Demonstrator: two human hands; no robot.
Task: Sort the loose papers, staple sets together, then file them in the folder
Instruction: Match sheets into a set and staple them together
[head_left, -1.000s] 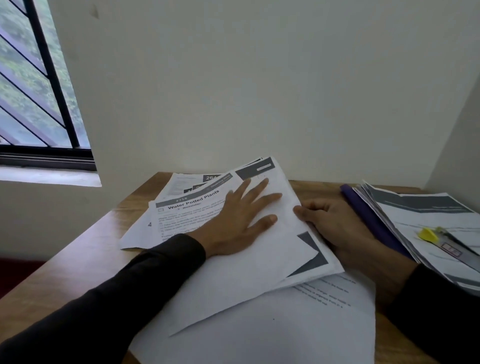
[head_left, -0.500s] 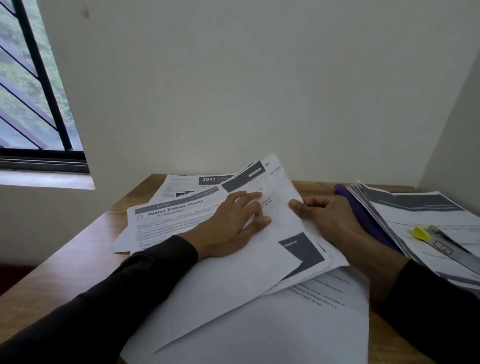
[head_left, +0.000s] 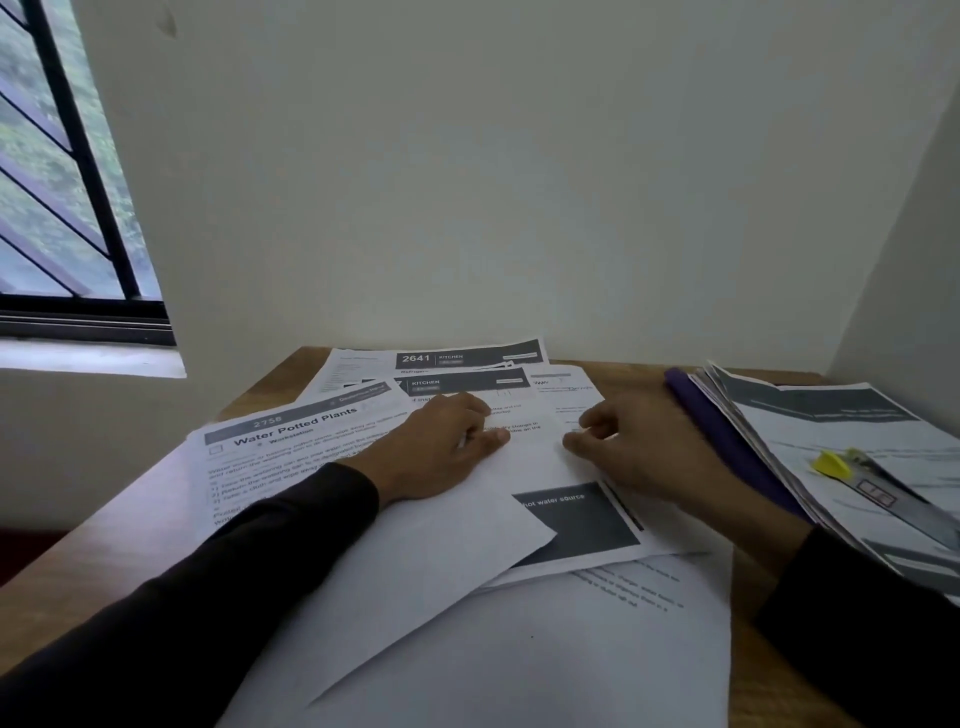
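White loose papers (head_left: 467, 545), fanned mid-surface, overlapping at odd angles; sorting under way, none seen stapled.
Top sheet (head_left: 415, 571): blank side up, long axis running from near-left to far-right, far corner between both hands.
Left hand (head_left: 441, 452): resting on that sheet, fingers curled, grip seemingly pinching its edge; the nearer hand for lifting it.
Right hand (head_left: 639, 447): just right of the corner, fingers loosely bent, holding nothing I can make out.
Purple folder (head_left: 727, 447): right of the right hand, under a paper stack (head_left: 831, 431).
Stapler (head_left: 872, 478), yellow-tipped: on that stack.
Wooden surface (head_left: 130, 525): beneath all.
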